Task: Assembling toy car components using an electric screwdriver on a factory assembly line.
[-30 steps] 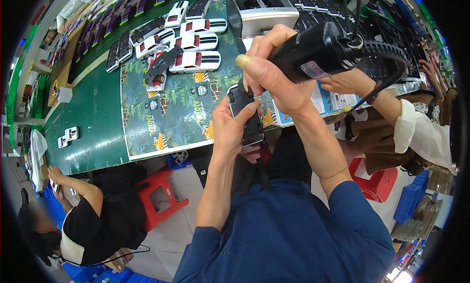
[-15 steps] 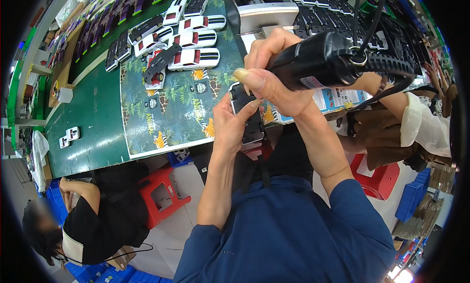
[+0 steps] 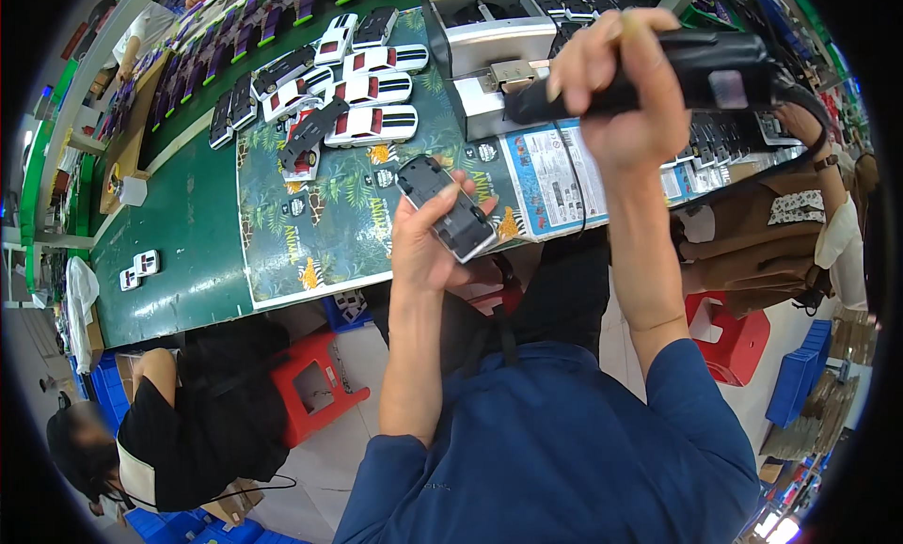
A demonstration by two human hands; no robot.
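Note:
My left hand [image 3: 420, 246] holds a toy car [image 3: 461, 226] upside down, its black underside facing up and a white body edge showing, with the thumb across the chassis. My right hand [image 3: 628, 121] is wrapped round a black electric screwdriver [image 3: 720, 72]. The tool lies nearly level, its tip end pointing left beside a metal box [image 3: 503, 46] with small dark parts inside. Tool and car are well apart. Farther left, several white toy cars [image 3: 372, 124] with black stripes and red interiors stand in a cluster, a loose black chassis [image 3: 313, 130] lying across one of them.
A patterned mat [image 3: 343, 220] covers part of the green table [image 3: 179, 295]. Printed blue-and-white sheets [image 3: 555, 177] lie right of it. Two small white parts [image 3: 140, 269] sit far left. A cable trails from the screwdriver. Co-workers sit left and right, near red stools [image 3: 315, 389].
My right hand has lifted the screwdriver off the car and carried it up and right toward the metal box. My left hand has shifted slightly left, with the car turned and now uncovered.

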